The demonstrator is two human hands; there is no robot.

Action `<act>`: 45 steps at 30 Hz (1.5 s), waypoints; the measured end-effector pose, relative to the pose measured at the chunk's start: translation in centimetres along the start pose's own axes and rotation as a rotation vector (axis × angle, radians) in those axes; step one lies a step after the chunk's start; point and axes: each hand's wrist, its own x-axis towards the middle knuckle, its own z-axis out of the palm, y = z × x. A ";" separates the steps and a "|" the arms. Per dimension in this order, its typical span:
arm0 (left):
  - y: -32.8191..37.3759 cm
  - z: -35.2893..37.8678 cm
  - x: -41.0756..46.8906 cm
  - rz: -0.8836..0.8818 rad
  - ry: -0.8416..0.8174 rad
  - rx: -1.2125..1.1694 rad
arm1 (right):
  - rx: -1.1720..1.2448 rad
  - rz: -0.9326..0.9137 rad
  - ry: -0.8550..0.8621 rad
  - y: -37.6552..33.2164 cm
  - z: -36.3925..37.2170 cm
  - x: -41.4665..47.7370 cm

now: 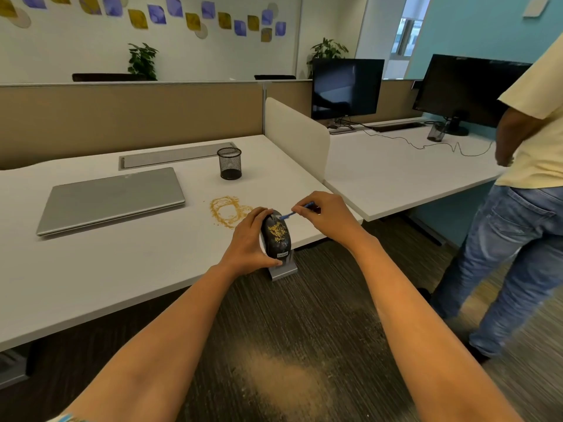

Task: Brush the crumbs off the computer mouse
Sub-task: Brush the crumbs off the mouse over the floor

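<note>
Crumbs (277, 231) were sitting in a yellowish patch on the back of the black computer mouse (276, 236), roughly mid-shell. The mouse was off the counter (122, 269), held up near the counter's front edge, tilted so its top faced the camera, with a small white label near its lower end. The left hand (249, 242) was wrapped around the mouse's left side, thumb at the bottom and fingers curled over the top end. The right hand (327, 216) was pinched narrow around a little blue brush (300, 209), and the bristle end was touching the upper right part of the mouse, just above the crumb patch.

More crumbs were scattered on the counter in a rough ring (228, 211) right behind the left hand. A closed grey laptop (112, 199) lay further left, and a black mesh pen cup (230, 163) stood behind the ring, looked empty from here. Down on the carpet (335, 300) between the arms was a pale dusty patch (283, 382). Another person in jeans and a light yellow shirt (533, 141) stood at the right, by the next counter with two dark monitors (347, 86).
</note>
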 end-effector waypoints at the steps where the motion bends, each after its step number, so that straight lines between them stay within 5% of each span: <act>1: -0.2 -0.1 -0.1 -0.006 -0.003 0.005 | -0.001 0.011 -0.012 0.2 -0.2 0.0; 8: 0.1 0.0 -0.1 0.004 0.002 -0.005 | 0.040 -0.013 0.121 0.2 0.1 0.5; 32: -0.6 -0.5 -0.1 0.006 0.035 0.009 | 0.056 0.059 -0.015 0.4 -0.3 -0.4; 38: -0.1 -0.3 0.0 0.000 0.030 -0.017 | 0.076 -0.005 0.093 -0.3 0.0 -0.1; 45: -0.4 -0.7 0.1 -0.011 0.037 -0.021 | 0.062 0.055 -0.039 0.1 -0.5 -0.8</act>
